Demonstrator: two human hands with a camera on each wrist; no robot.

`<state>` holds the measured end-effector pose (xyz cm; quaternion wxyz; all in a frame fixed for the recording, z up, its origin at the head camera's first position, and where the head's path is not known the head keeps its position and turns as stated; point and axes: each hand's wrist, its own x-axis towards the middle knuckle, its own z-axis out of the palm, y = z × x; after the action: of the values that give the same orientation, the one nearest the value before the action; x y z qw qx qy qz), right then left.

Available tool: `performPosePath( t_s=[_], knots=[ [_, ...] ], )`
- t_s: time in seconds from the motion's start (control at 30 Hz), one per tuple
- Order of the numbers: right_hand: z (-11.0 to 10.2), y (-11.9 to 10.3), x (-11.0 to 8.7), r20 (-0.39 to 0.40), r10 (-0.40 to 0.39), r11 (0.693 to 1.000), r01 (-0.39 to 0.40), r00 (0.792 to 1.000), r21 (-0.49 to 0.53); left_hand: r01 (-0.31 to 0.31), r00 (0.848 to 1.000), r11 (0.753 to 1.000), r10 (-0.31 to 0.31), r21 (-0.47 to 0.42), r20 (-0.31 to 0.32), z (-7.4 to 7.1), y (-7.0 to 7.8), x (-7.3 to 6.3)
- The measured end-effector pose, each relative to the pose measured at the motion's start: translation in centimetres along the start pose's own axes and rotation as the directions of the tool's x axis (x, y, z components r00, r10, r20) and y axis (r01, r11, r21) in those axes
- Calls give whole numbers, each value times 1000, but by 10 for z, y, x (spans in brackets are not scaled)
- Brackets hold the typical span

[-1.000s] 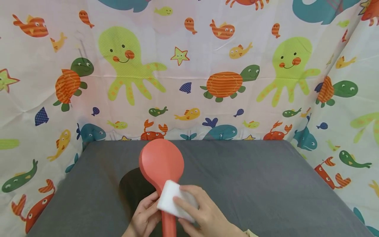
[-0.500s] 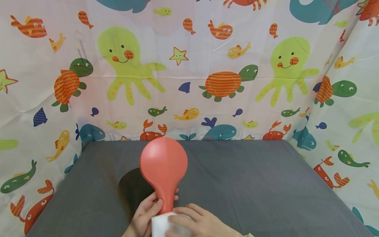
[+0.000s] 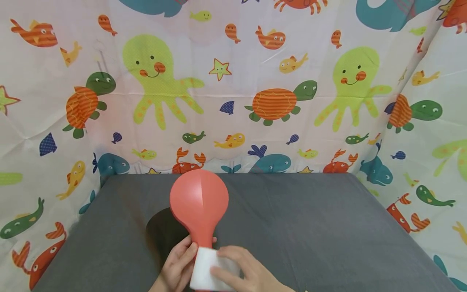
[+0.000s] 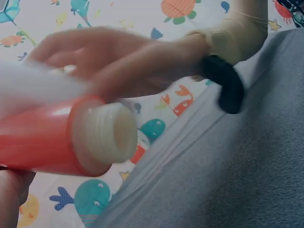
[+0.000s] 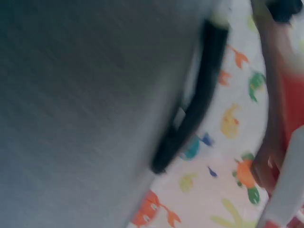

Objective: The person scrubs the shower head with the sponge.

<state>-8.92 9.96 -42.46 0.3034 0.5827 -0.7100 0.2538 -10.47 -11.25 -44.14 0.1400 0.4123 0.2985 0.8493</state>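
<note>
A coral-red handheld shower head (image 3: 198, 198) stands upright above the grey surface, its round head uppermost. My left hand (image 3: 178, 263) grips it at the neck, thumb along the near side. With my right hand (image 3: 249, 269) I hold a white sponge (image 3: 206, 269) against the handle, just below the left thumb. In the left wrist view, the handle's end shows a pale threaded connector (image 4: 111, 133) with an open mouth. Above it there, the right hand and sponge are blurred. The sponge hides most of the handle in the head view.
A dark rounded shape (image 3: 162, 229) shows behind the left hand. The grey cloth-covered table (image 3: 310, 227) runs back to a white curtain (image 3: 233, 52) printed with sea animals, which also borders both sides.
The sponge slid down the handle from the neck, then came partway back up in my right hand. The shower head turned slightly, while my left hand kept its grip.
</note>
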Motion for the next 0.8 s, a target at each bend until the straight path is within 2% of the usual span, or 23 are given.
performPosePath(
  t_s=[0.07,0.13,0.2,0.3,0.37,0.43,0.53,0.6,0.67,0.73,0.8],
  knots=[
    [0,-7,-7,103,43,993,-54,994,108,22,998,999,-21,31,-54,-2,4,0],
    [-1,-10,-10,179,101,970,-137,979,201,47,995,997,-42,53,-95,-3,8,-1],
    [-1,-8,-9,172,94,972,-128,981,199,45,995,997,-39,62,-93,-5,8,-1],
    [2,3,2,16,-8,998,7,1000,55,-5,1000,999,6,54,-24,-7,5,1],
    [3,9,12,-109,-22,999,17,994,-48,-41,999,998,40,42,28,-7,2,2],
    [3,12,21,-198,52,997,-63,979,-48,-68,996,997,66,40,63,-8,0,3],
    [3,13,28,-230,152,987,-160,961,-16,-79,995,996,76,51,61,-8,1,4],
    [5,10,29,-213,158,986,-164,964,-13,-78,997,995,76,59,33,-9,4,3],
    [9,9,27,-188,98,993,-108,977,-43,-64,998,995,65,82,-21,-10,8,4],
    [10,6,21,-131,36,997,-44,991,-60,-22,994,994,33,105,-101,-10,14,4],
    [11,4,14,-58,-20,998,16,998,-63,27,981,993,-4,114,-194,-10,20,5]
  ],
)
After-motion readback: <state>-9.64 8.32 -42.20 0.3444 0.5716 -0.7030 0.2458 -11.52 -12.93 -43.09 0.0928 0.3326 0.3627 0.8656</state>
